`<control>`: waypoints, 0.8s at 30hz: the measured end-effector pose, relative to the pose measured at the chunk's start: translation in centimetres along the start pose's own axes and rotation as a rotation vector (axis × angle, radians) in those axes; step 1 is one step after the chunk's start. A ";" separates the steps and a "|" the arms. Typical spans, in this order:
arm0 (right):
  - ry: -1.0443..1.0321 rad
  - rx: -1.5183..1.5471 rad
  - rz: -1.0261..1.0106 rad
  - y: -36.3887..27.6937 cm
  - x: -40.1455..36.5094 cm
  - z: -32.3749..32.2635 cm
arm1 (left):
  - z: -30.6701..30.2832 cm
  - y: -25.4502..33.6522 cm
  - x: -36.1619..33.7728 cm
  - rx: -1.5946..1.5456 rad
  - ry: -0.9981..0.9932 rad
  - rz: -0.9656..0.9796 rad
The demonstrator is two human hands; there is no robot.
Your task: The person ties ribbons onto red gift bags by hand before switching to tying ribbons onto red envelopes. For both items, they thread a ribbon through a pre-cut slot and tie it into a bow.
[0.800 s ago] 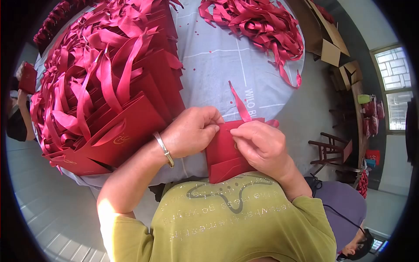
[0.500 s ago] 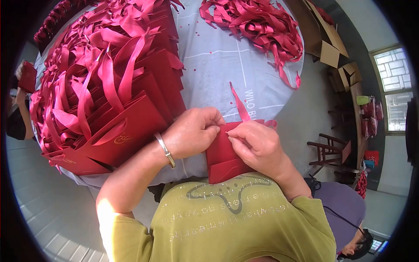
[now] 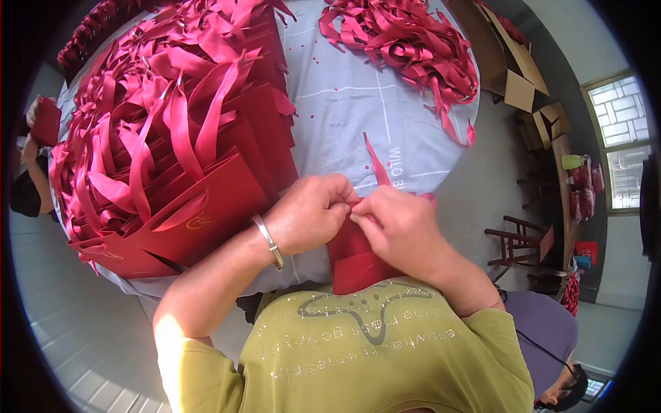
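Note:
A small red paper bag [image 3: 352, 256] lies at the table's near edge, against my green shirt. My left hand [image 3: 313, 210], with a bangle at the wrist, pinches the bag's top edge. Right beside it, my right hand [image 3: 396, 224] has thumb and fingers pressed together at the same edge; my fingers hide what exactly they grip. A red ribbon [image 3: 375, 160] sticks up beyond my right hand, its tip on the cloth. To the left stand packed rows of red bags [image 3: 206, 199] with ribbon handles.
A heap of loose red ribbons [image 3: 413, 41] lies at the table's far right on the grey cloth [image 3: 337, 131]. Open cardboard boxes [image 3: 520, 89] and a wooden stool [image 3: 516, 241] are to the right. One person [image 3: 540, 330] is at lower right, another's arm [image 3: 43, 179] at far left.
My right hand has moved slightly left and now meets my left hand at the bag's top edge. The view has shifted a little.

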State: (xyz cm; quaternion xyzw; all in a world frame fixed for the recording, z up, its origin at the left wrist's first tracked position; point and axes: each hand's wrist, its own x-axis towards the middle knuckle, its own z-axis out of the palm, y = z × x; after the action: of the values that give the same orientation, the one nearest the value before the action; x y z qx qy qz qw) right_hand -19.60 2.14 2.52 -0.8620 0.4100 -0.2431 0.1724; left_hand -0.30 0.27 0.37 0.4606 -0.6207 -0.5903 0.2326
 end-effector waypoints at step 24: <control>-0.906 0.817 0.642 5.8 7.4 -1.5 | 1.6 1.6 -1.5 0.299 0.231 0.233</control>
State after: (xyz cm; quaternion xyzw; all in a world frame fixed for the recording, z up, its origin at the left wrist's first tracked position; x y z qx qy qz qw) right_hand -19.98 -7.36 2.95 -0.5802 0.4081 0.0694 0.7014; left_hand -1.37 2.17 1.94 0.4796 -0.7196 -0.4041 0.2981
